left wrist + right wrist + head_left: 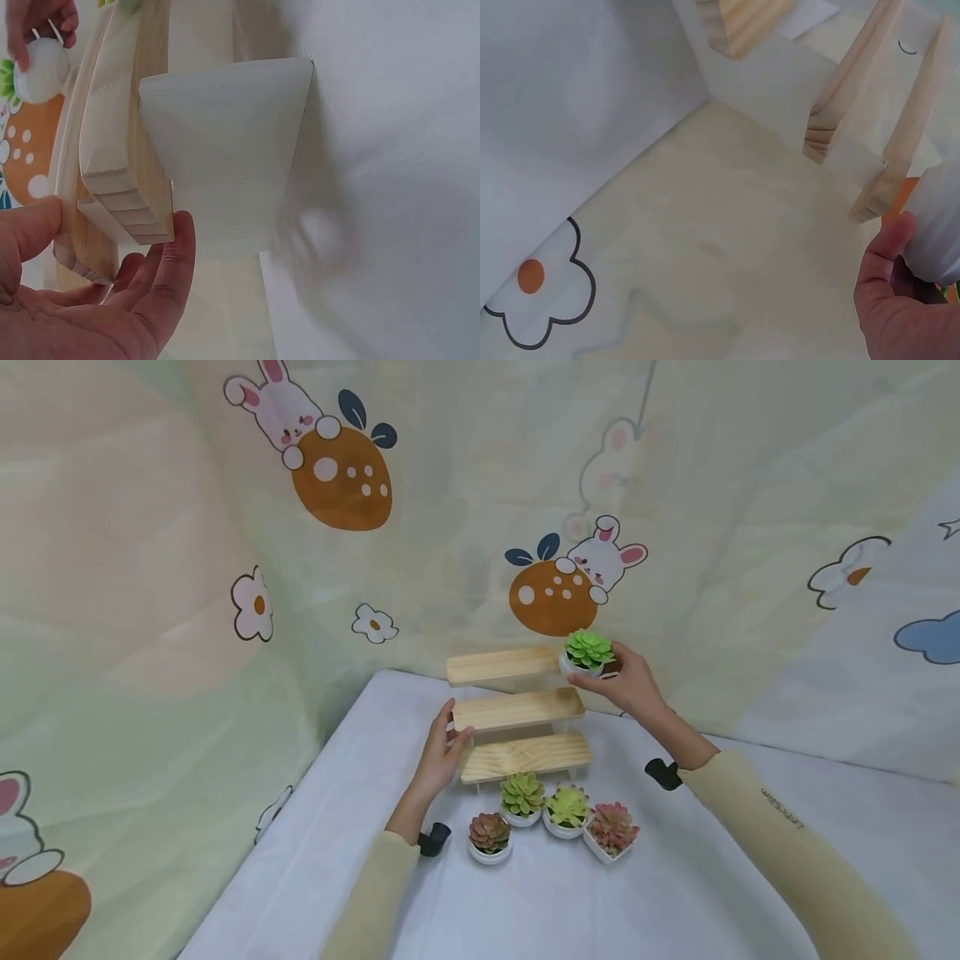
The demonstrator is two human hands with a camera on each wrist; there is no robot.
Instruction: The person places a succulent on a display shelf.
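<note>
Right hand: fingers curled round the white pot of a green succulent, holding it at the right end of the top shelf of a three-step wooden stand; the right wrist view shows the thumb pressed on the pot's ribbed side.
Left hand: fingers straight and slightly apart, thumb and fingertips touching the left end of the middle shelf, clamped on nothing.
Stand: near the worktop's far edge, against the printed backdrop; all three shelves bare except where the pot is held.
Other pots: four small succulents, two green and two reddish, grouped just in front of the lowest shelf, towards the near edge.
Advice on the step, as judged: lower the pot flat, base fully on the plank and clear of its end; the left hand bracing the stand should hold it from tipping; release only once the pot sits level.
</note>
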